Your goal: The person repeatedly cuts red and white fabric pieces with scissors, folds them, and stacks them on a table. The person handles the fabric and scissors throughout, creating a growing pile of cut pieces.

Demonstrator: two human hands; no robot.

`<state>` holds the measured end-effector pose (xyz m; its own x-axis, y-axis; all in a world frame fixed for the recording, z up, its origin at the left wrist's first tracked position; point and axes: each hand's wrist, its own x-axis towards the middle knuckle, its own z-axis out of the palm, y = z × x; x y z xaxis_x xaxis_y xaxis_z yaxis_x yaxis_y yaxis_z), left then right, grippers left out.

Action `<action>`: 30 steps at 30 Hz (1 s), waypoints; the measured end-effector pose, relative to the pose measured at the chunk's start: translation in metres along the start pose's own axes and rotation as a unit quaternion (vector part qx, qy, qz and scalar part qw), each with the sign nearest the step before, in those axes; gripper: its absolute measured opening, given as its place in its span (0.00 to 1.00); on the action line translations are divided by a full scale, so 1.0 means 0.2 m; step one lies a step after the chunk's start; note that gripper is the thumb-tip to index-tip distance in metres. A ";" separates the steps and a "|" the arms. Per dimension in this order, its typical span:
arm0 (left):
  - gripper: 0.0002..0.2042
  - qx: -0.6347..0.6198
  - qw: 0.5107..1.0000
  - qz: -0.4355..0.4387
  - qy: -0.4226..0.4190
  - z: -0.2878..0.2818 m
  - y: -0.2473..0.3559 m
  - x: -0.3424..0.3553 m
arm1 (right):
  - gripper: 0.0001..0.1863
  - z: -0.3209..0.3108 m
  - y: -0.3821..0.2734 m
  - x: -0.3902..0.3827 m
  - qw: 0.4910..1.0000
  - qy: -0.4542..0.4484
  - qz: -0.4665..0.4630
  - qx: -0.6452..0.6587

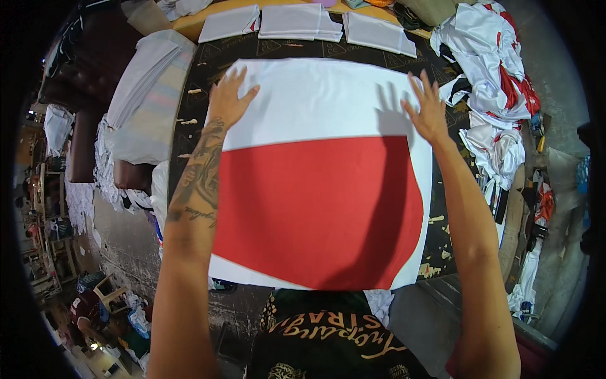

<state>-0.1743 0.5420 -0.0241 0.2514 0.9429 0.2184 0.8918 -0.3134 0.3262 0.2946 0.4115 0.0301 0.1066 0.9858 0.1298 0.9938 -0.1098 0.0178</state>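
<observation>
A white piece of cloth [322, 95] with a large red panel [315, 208] lies spread over a dark patterned table top [442, 252]. Its near edge hangs close to my body. My left hand [232, 98] rests at the cloth's far left corner, fingers stretched out and spread. At the far right corner my right hand [428, 107] has its fingers spread too, over the cloth's edge. Neither hand grips anything. Shadows of my arms and right hand fall across the fabric.
Folded white cloths [290, 22] line the table's far edge. A heap of white and red garments [486, 69] lies on the right. At left, a stack of white fabric [139, 82] sits beside a brown padded chair [88, 57]. A person [85, 309] is at the lower left.
</observation>
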 end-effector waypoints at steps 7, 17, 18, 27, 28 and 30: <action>0.09 -0.052 0.999 -0.004 -0.012 -0.17 0.01 -1.49 | 0.11 -0.34 -0.25 -1.45 0.916 -0.228 0.002 0.331; 0.72 -0.794 0.161 -0.568 0.145 0.38 0.09 -2.68 | 0.26 0.81 0.03 -2.66 0.570 -0.107 0.515 0.631; 0.69 -0.820 0.143 -0.539 0.129 0.48 0.12 -2.68 | 0.26 0.86 0.06 -2.66 0.568 -0.093 0.492 0.653; 0.31 -0.673 0.561 -0.452 0.168 -0.50 0.19 -3.23 | 0.21 -0.24 -0.06 -3.18 0.670 -0.105 0.411 0.609; 0.37 -0.594 0.618 -0.483 0.179 -0.66 0.24 -3.23 | 0.23 -0.37 -0.08 -3.14 0.660 -0.043 0.422 0.620; 0.38 -0.493 0.719 -0.414 0.260 -0.89 0.30 -3.04 | 0.30 -0.61 -0.06 -2.98 0.654 0.053 0.344 0.672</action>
<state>-0.3411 -0.0704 0.0264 -0.6169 0.7623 -0.1955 -0.1105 0.1621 0.9806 0.2147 -0.1900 0.0736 0.6106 0.7398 -0.2827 -0.1502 -0.2424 -0.9585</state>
